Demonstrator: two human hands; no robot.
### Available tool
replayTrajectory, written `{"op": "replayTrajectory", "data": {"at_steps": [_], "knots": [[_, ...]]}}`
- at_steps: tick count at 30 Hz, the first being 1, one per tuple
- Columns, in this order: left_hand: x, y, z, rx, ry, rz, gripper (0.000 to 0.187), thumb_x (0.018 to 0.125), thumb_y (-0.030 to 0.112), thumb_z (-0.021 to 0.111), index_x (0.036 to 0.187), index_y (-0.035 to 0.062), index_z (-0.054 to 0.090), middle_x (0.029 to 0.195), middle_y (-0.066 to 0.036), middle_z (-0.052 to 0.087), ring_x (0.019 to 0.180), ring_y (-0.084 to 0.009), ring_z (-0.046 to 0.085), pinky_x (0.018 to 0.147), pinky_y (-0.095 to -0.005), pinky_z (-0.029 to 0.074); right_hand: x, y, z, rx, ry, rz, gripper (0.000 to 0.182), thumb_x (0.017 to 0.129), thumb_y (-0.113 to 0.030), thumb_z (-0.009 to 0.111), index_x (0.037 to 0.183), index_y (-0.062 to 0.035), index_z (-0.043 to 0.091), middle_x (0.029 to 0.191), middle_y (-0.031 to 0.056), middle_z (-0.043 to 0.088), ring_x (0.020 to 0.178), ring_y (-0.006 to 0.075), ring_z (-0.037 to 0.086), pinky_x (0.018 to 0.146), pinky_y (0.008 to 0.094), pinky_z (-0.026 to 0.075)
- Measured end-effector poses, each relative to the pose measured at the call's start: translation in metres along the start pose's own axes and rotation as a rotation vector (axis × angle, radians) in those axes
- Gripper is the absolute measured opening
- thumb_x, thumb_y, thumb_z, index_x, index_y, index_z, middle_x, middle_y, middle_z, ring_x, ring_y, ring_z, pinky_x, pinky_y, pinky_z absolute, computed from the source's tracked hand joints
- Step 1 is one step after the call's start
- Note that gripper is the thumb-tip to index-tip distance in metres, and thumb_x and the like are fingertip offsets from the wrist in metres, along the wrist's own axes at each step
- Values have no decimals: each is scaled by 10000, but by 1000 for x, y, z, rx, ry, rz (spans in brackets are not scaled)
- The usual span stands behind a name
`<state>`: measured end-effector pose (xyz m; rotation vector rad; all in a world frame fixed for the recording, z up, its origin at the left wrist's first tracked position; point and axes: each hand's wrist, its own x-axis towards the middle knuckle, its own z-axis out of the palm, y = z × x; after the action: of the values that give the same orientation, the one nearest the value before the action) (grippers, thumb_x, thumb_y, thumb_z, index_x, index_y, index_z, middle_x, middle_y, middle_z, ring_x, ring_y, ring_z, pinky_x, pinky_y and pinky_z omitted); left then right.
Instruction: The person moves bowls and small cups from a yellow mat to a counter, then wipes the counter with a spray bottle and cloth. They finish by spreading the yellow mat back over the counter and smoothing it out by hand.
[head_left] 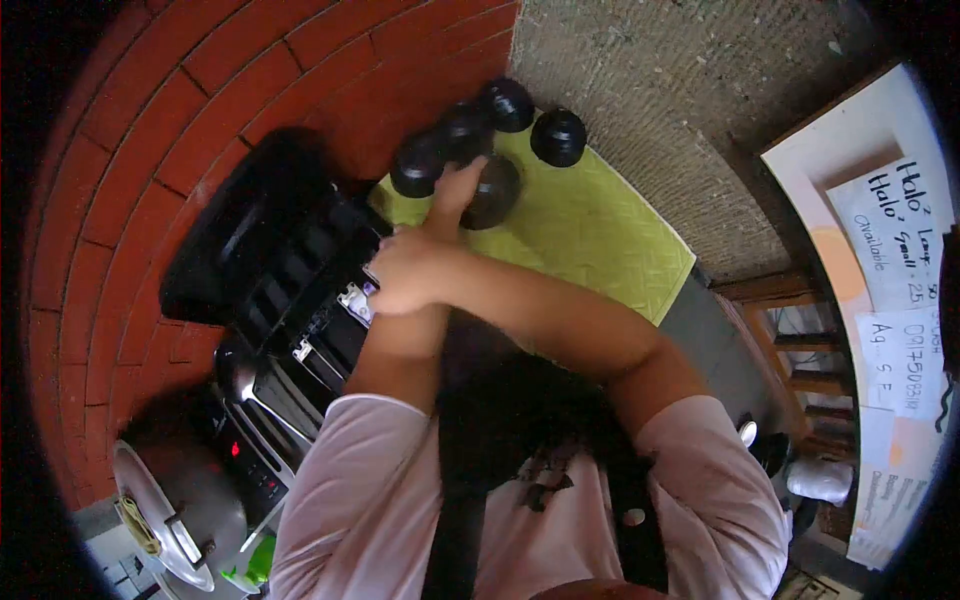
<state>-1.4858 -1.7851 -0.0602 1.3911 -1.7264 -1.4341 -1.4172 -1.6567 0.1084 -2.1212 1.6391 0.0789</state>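
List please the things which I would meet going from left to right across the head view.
Round metal lid, large metal spoon, right hand, rightmost round black object, handwritten "Halo" sheet.

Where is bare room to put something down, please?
The yellow mat is bare across its middle and right, between the black domes, the rough wall and the right forearm. Between the mat and the wooden rack, a narrow grey strip looks free. The mat's upper left is crowded: domes cluster by the left hand.

Curved-looking red brick wall [130,150], rough grey concrete wall [660,90], wooden slatted furniture [815,375], handwritten paper signs [885,230]
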Motion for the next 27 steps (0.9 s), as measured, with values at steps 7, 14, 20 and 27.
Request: {"op": "replayTrajectory", "data": {"at_steps": [7, 14, 20, 27], "knots": [[-33, -22, -28, -477, -503, 242, 693, 863, 491, 626, 1360, 27, 491, 1294, -134, 564, 1197, -272, 535, 1089, -391, 322, -37, 109, 10, 923, 761, -138, 198, 771, -30, 703, 949, -26, 617, 966, 75, 630, 872, 168, 623, 799, 308, 501], [-38, 37, -44, -367, -209, -426, 814, 878, 688, 484, 1406, 71, 446, 1366, -138, 508, 1216, -270, 507, 1019, -473, 365, 0, 202, 88, 778, 846, 411, 923, 663, -400, 859, 1396, -83, 397, 1243, 170, 549, 1160, 319, 543, 1020, 413, 421], [20, -35, -12, -178, -162, -444, 730, 899, 631, 480, 1358, 63, 503, 1312, -143, 554, 1155, -300, 556, 868, -532, 466, -5, 220, 113, 1065, 1069, 271, 904, 674, -294, 884, 1381, -21, 392, 1295, 159, 524, 1210, 261, 505, 1030, 379, 410], [41, -69, -6, 98, -322, -212, 608, 847, 487, 644, 1269, 54, 579, 1152, -87, 645, 1013, -236, 622, 819, -426, 493, -43, 216, 112, 822, 1007, 478, 834, 750, -246, 816, 1424, -27, 377, 1326, 195, 491, 1224, 282, 502, 1009, 386, 428]]}}
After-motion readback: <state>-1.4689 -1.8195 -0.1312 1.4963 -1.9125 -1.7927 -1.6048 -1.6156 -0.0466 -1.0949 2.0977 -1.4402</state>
